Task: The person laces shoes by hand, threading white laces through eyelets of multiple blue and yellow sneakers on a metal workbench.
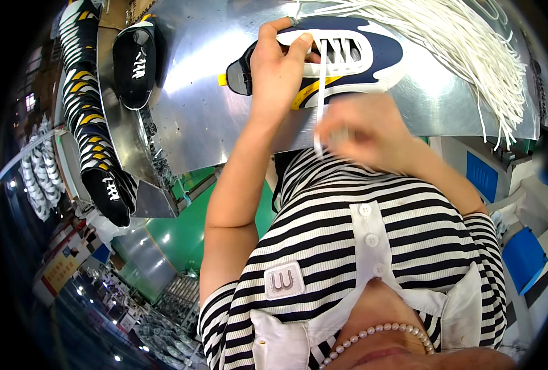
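Navy-and-white sneaker [346,74] lies on the metal worktable [203,102], toe pointing right. From where I stand, the left hand [281,65] is partly closed on its collar; the right hand [366,129], curled beside the white shoelace [322,86], is too blurred to confirm grip.

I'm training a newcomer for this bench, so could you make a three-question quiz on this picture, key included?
1. Which of the wearer's hands holds the navy-and-white sneaker near its heel end: left or right?
2. True or false: the sneaker's toe points toward the picture's left.
3. What lies in a big loose bundle on the metal table, toward the upper right?

Key:
1. The left hand.
2. False; it points right.
3. White shoelaces.
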`<action>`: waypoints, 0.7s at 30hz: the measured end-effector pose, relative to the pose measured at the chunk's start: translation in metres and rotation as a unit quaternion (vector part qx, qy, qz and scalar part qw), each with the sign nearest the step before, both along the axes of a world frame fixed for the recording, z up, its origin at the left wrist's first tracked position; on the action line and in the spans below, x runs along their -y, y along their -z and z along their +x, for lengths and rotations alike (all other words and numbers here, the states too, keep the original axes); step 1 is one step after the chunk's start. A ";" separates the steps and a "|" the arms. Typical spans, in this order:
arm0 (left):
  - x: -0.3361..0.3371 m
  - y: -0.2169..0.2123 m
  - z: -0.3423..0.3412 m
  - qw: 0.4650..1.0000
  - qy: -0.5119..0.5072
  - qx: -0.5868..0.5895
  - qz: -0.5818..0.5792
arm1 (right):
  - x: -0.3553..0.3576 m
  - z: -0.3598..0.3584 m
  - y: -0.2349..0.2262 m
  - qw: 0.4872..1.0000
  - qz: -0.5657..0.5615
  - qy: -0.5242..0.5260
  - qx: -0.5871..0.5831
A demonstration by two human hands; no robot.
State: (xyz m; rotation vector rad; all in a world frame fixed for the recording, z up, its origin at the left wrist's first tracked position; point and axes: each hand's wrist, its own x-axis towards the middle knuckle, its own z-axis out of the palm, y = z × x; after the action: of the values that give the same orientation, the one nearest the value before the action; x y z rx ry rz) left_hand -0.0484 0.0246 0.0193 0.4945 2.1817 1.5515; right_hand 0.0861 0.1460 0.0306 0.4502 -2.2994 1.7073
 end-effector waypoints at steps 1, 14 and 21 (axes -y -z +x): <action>0.000 0.000 -0.002 1.000 0.004 -0.008 -0.009 | -0.003 -0.006 0.012 0.995 -0.044 0.053 0.069; 0.033 -0.026 0.047 0.944 0.108 -0.257 -0.174 | -0.017 0.012 0.017 0.935 -0.086 0.184 0.292; 0.032 -0.024 0.040 0.950 0.122 -0.231 -0.168 | -0.010 -0.007 0.017 0.914 -0.259 0.184 0.253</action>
State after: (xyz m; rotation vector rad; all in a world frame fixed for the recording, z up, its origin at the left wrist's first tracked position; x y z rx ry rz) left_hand -0.0080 -0.0078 0.0432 1.0517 2.5359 0.9732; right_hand 0.0794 0.1563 0.0139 -0.5536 -1.8999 2.2867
